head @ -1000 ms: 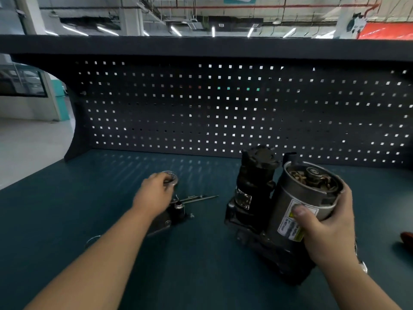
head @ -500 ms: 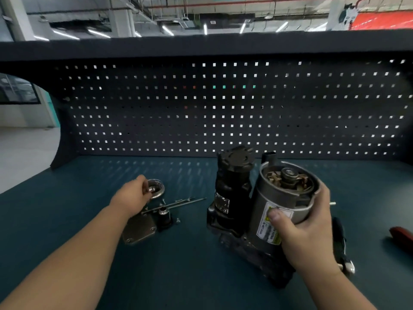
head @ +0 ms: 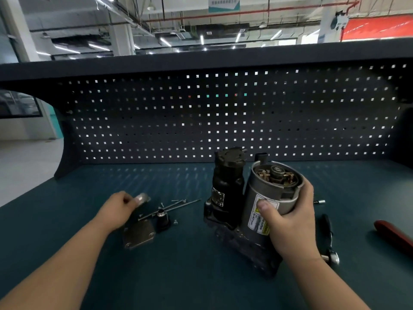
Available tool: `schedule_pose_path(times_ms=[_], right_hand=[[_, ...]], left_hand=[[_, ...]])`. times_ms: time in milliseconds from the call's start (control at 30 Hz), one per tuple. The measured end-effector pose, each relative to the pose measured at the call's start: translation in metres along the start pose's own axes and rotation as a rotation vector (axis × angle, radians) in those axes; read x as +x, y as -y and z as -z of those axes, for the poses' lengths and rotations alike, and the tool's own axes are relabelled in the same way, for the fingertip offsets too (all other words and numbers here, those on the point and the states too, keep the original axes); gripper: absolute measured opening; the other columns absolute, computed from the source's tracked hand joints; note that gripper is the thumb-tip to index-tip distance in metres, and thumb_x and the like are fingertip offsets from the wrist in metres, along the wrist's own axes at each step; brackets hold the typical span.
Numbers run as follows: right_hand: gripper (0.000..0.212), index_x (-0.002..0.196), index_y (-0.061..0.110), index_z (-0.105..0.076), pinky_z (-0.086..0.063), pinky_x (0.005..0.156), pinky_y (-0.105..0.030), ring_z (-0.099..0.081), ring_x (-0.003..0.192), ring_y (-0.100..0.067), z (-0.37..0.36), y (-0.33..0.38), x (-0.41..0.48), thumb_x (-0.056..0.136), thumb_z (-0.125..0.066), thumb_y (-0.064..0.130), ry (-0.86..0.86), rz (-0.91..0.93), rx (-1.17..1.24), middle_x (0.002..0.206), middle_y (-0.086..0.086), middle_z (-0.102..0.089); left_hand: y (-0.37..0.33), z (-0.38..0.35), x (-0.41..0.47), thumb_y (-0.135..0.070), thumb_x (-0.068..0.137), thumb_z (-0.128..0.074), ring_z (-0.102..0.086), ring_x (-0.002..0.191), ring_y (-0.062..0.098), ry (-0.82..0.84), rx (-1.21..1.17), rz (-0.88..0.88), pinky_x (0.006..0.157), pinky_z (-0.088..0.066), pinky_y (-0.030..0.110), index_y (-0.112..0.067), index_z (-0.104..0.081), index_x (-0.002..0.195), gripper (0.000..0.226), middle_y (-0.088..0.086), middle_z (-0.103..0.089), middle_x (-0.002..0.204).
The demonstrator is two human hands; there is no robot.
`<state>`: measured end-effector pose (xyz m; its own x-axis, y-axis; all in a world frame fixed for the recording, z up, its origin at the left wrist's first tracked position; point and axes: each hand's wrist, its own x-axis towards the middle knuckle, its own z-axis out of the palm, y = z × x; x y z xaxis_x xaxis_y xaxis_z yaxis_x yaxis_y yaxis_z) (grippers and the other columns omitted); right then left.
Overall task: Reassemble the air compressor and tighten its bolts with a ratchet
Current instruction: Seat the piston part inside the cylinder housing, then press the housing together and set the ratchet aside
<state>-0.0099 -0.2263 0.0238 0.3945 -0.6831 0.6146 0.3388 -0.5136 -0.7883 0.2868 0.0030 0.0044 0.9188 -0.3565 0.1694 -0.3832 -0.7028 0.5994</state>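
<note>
While the left hand (head: 118, 204) is reached out over the near-left bench (head: 67, 209), a round metal piece (head: 142, 198), blurred, is pinched in its curled fingers. Just right and nearer, a square plate (head: 139, 234), a black socket (head: 162, 219) and long bolts (head: 172, 206) are laid on the bench. At centre the air compressor (head: 228, 186) is held on end, its silver motor can wrapped by the right hand (head: 288, 224). Beside that hand the ratchet (head: 326, 238) is laid flat, and farther right a red handle (head: 393, 236) is seen.
</note>
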Motion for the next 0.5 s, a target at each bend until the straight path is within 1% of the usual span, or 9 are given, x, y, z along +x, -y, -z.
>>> schedule_pose_path(times_ms=[33,100,167,233,267,333,400,433,500], right_hand=[[0.067,0.114,0.050,-0.040,-0.038,0.076,0.001,-0.055,0.101,0.013,-0.002,0.001,-0.001,0.054,-0.069,0.050,0.012,0.007,0.004,0.106,0.038,-0.055],[0.069,0.116,0.050,-0.039,-0.039,0.077,0.000,-0.056,0.102,0.011,-0.005,0.002,-0.002,0.055,-0.071,0.049,0.040,0.022,0.003,0.108,0.037,-0.055],[0.071,0.117,0.051,-0.038,-0.039,0.077,0.001,-0.055,0.104,0.012,-0.008,0.004,-0.003,0.056,-0.072,0.049,0.066,0.032,-0.006,0.110,0.039,-0.054],[0.072,0.118,0.051,-0.037,-0.039,0.078,0.001,-0.054,0.104,0.013,-0.011,0.005,-0.003,0.055,-0.073,0.049,0.081,0.039,-0.013,0.112,0.039,-0.053],[0.072,0.118,0.052,-0.037,-0.039,0.079,0.001,-0.054,0.104,0.013,-0.012,0.005,-0.004,0.055,-0.074,0.049,0.086,0.038,-0.014,0.112,0.038,-0.053],[0.073,0.118,0.052,-0.037,-0.039,0.078,0.001,-0.054,0.104,0.014,-0.014,0.005,-0.005,0.055,-0.074,0.049,0.096,0.034,-0.010,0.112,0.039,-0.053],[0.074,0.118,0.053,-0.037,-0.038,0.077,0.002,-0.054,0.103,0.015,-0.015,0.006,-0.005,0.054,-0.074,0.050,0.093,0.030,-0.008,0.111,0.041,-0.053],[0.073,0.118,0.052,-0.037,-0.038,0.077,0.002,-0.054,0.103,0.015,-0.015,0.006,-0.005,0.054,-0.074,0.050,0.089,0.029,-0.009,0.111,0.041,-0.052],[0.072,0.117,0.051,-0.038,-0.038,0.077,0.002,-0.054,0.103,0.014,-0.015,0.006,-0.006,0.054,-0.074,0.050,0.081,0.026,-0.007,0.110,0.041,-0.053]], left_hand=[[-0.004,0.002,-0.003,-0.043,0.095,-0.054,-0.055,0.079,0.017,-0.027,-0.123,0.042,0.065,-0.040,0.032,-0.012,-0.057,0.095,0.031,0.008,-0.061,0.096],[-0.016,0.004,-0.014,-0.049,0.096,-0.048,-0.055,0.082,0.018,-0.076,-0.379,0.108,0.071,-0.041,0.035,-0.015,-0.056,0.099,0.035,0.006,-0.062,0.096],[-0.034,0.005,-0.028,-0.055,0.096,-0.042,-0.054,0.083,0.013,-0.182,-0.554,0.123,0.078,-0.041,0.036,-0.023,-0.056,0.091,0.036,-0.001,-0.060,0.094],[-0.054,0.007,-0.043,-0.048,0.099,-0.041,-0.056,0.083,0.013,-0.257,-0.784,0.141,0.082,-0.045,0.038,-0.025,-0.055,0.088,0.029,0.003,-0.063,0.101],[-0.065,0.009,-0.051,-0.042,0.101,-0.041,-0.060,0.085,0.017,-0.232,-0.961,0.177,0.081,-0.049,0.041,-0.022,-0.057,0.092,0.026,0.007,-0.064,0.106],[-0.083,0.018,-0.069,-0.036,0.102,-0.040,-0.065,0.093,0.024,-0.068,-1.320,0.265,0.071,-0.053,0.045,-0.015,-0.058,0.108,0.028,0.013,-0.065,0.112],[-0.101,0.030,-0.088,-0.043,0.100,-0.041,-0.065,0.101,0.031,0.114,-1.602,0.314,0.069,-0.054,0.050,-0.011,-0.054,0.120,0.040,0.017,-0.064,0.116],[-0.110,0.036,-0.098,-0.046,0.098,-0.045,-0.067,0.101,0.033,0.159,-1.680,0.311,0.069,-0.055,0.051,-0.010,-0.054,0.121,0.044,0.019,-0.066,0.115],[-0.131,0.048,-0.118,-0.041,0.095,-0.051,-0.069,0.097,0.034,0.187,-1.724,0.228,0.068,-0.059,0.047,-0.007,-0.056,0.120,0.042,0.019,-0.068,0.112]])
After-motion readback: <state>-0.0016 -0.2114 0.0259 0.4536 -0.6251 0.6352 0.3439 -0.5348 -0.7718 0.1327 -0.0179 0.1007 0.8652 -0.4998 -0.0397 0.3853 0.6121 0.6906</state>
